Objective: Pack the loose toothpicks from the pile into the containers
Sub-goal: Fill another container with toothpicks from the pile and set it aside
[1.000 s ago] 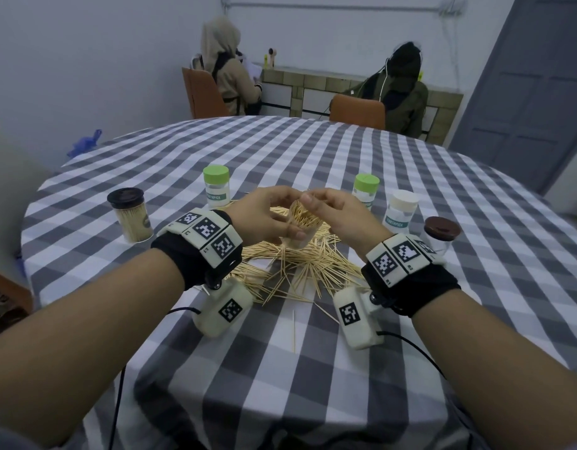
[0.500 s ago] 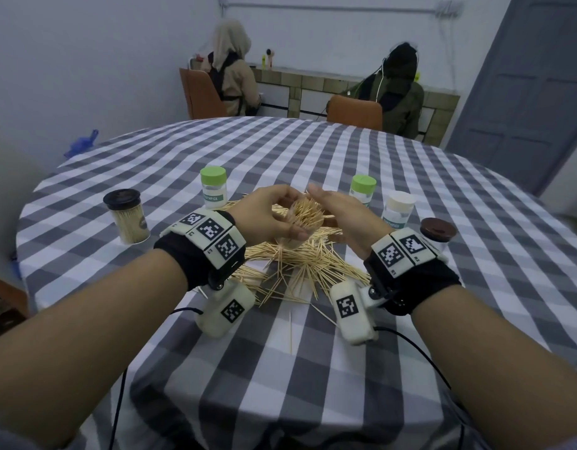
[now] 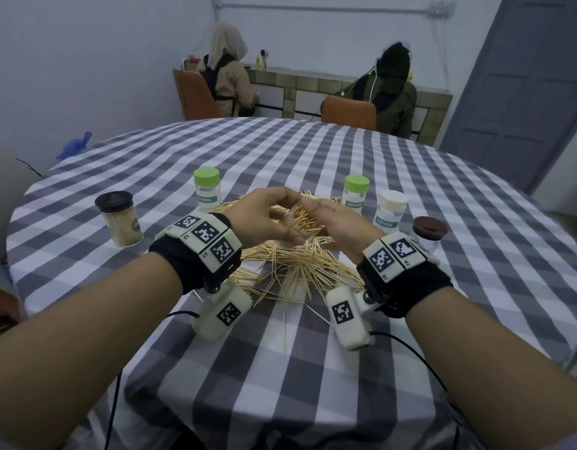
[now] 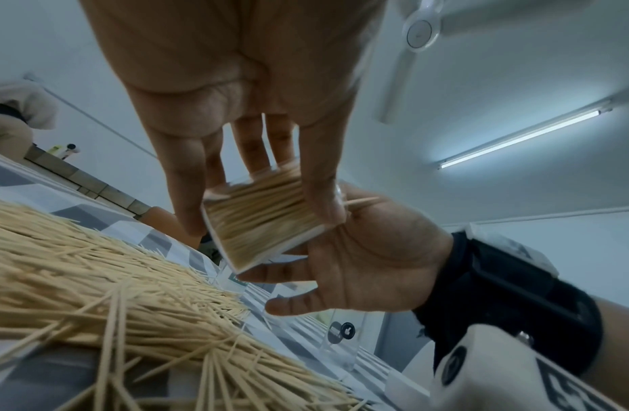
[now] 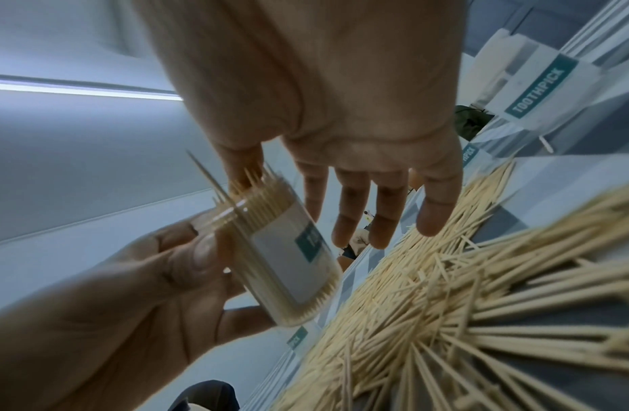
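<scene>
While our left hand (image 3: 264,219) is curling its fingers and thumb round the clear container (image 5: 281,250), holding it tilted above the pile (image 3: 293,267) with its packed mouth pointing toward the right, we are laying our right hand (image 3: 339,228) with straight, relaxed fingers against the protruding toothpick tips (image 5: 251,183), gripping nothing

Clear glossy plastic container (image 5: 270,250); pale wooden toothpicks (image 3: 290,264).

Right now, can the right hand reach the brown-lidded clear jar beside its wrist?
Probably yes. The right hand is open, holding nothing, and the brown-lidded clear jar stands just right of its wrist with nothing between.
</scene>
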